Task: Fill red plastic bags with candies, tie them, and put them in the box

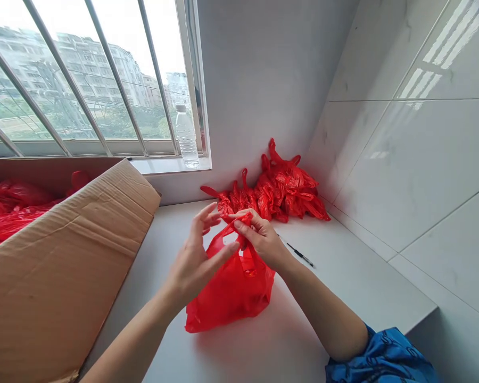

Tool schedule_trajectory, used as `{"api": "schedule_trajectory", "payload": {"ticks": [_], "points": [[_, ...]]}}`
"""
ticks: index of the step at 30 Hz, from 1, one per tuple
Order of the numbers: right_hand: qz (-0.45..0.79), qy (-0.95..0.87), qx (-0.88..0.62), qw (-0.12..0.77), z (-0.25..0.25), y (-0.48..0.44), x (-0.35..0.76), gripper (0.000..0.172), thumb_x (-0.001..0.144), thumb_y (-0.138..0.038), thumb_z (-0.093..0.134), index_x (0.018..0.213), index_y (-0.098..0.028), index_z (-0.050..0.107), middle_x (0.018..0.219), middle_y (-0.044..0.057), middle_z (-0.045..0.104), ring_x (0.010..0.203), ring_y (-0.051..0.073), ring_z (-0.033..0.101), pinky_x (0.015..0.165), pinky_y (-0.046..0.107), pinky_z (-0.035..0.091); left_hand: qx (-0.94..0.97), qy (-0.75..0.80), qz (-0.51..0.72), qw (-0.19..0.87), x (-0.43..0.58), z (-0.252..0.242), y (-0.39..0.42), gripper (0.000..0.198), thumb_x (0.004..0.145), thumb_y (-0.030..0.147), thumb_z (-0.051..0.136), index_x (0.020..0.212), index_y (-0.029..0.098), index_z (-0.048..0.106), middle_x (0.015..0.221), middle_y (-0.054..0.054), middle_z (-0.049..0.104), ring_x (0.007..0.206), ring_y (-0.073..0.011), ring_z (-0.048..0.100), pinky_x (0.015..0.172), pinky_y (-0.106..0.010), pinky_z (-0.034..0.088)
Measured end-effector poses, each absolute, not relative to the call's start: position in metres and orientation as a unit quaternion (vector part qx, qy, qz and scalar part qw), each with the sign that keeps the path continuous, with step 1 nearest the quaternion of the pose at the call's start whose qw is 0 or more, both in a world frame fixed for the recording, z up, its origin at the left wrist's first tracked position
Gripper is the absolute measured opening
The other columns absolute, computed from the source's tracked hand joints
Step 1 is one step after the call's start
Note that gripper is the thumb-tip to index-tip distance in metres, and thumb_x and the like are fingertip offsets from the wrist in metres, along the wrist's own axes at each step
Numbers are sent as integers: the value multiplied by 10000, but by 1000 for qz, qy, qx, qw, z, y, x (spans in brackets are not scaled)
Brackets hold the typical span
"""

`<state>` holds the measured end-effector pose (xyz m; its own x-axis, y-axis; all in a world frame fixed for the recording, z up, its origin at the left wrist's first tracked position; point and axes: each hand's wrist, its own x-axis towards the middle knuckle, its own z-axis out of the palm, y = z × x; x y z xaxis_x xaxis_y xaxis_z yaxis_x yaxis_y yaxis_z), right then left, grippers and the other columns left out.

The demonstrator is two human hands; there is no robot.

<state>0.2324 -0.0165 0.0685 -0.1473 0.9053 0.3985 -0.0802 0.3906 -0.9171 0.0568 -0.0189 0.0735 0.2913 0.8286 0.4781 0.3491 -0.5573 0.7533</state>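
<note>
1. Clearly, a bright red plastic bag (231,298) stands out at the middle of the pale tabletop (303,335), just in front of the person.
2. Its film is thin and glossy, with light showing through it unevenly; the body is broad and slack, lightly creased, with a pointed lower left corner.
3. Toward the top it narrows into gathered, twisted handle loops, and pale gaps show between the strips. A soft red tint colours the table around its base.
4. The right hand (263,242) pinches the gathered top between thumb and fingers.
5. The left hand (191,258) is spread wide, thumb well away from the fingers, beside the handles; whether its thumb touches the film, I cannot tell.
6. Behind the bag, a heap of crumpled red bags (279,189) lies near the wall, loops poking up.
7. A dark pen (300,255) lies right of the bag; a cardboard box (64,260) holding more red plastic stands left.
</note>
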Motion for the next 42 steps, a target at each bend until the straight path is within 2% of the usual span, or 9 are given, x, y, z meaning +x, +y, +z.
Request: {"api": "schedule_trajectory", "payload": {"ticks": [3, 6, 12, 15, 19, 25, 33, 38, 42], "points": [[496, -570, -319, 572, 67, -13, 238, 324, 898, -479, 617, 1128, -273, 719, 940, 8, 577, 698, 101, 551, 599, 237, 482, 742, 369, 365, 424, 64, 61, -15, 790, 878, 414, 662, 1528, 306, 226, 1182, -100, 673, 1048, -248, 666, 938, -431, 520], [547, -525, -317, 571, 66, -9, 244, 302, 889, -445, 623, 1090, -240, 717, 717, -23, 555, 599, 97, 490, 531, 224, 395, 658, 324, 350, 583, 64, 59, -10, 633, 909, 386, 604, 1476, 275, 345, 981, -61, 701, 912, -214, 676, 846, -366, 526], [555, -568, -294, 532, 75, -13, 258, 192, 898, -369, 607, 1040, -239, 605, 803, -14, 636, 612, 104, 510, 541, 229, 373, 417, 283, 352, 788, 58, 67, 1, 382, 811, 235, 632, 1192, 234, 612, 687, 22, 543, 670, -127, 563, 691, -266, 483], [467, -682, -322, 462, 80, -19, 263, 148, 922, -341, 586, 1019, -230, 594, 820, -6, 646, 681, 121, 551, 629, 253, 443, 413, 289, 366, 782, 58, 67, 1, 344, 836, 294, 653, 1170, 218, 630, 730, 6, 568, 636, -112, 530, 642, -246, 468], [241, -784, -379, 429, 79, -24, 262, 119, 907, -235, 598, 1026, -227, 604, 953, 22, 659, 840, 152, 608, 750, 282, 489, 467, 303, 374, 742, 59, 63, 0, 440, 894, 455, 622, 1268, 225, 609, 866, -46, 655, 711, -139, 579, 616, -231, 475], [39, -814, -381, 437, 74, -26, 255, 40, 929, -240, 610, 948, -212, 590, 1091, 64, 598, 888, 159, 617, 695, 257, 485, 472, 370, 358, 716, 59, 60, -1, 454, 864, 541, 641, 1086, 153, 719, 750, -69, 679, 628, -160, 601, 565, -245, 489], [5, -842, -349, 411, 97, -47, 284, 111, 909, -251, 676, 808, -209, 662, 808, 29, 639, 790, 165, 567, 703, 287, 458, 443, 340, 527, 640, 58, 63, 5, 395, 732, 374, 837, 1071, 195, 743, 878, -42, 716, 705, -115, 625, 652, -212, 515], [71, -834, -399, 374, 112, -68, 316, 224, 879, -366, 714, 738, -196, 675, 769, 37, 629, 703, 147, 545, 596, 266, 410, 348, 345, 649, 582, 45, 39, 46, 403, 605, 254, 899, 971, 154, 764, 839, -22, 689, 698, -60, 580, 733, -181, 501], [211, -817, -471, 257, 117, -72, 326, 320, 863, -489, 692, 745, -191, 702, 730, 16, 626, 647, 127, 530, 544, 248, 382, 342, 383, 668, 538, 34, 18, 69, 465, 599, 258, 880, 1022, 154, 717, 840, -1, 670, 736, -69, 596, 790, -210, 501]]}}
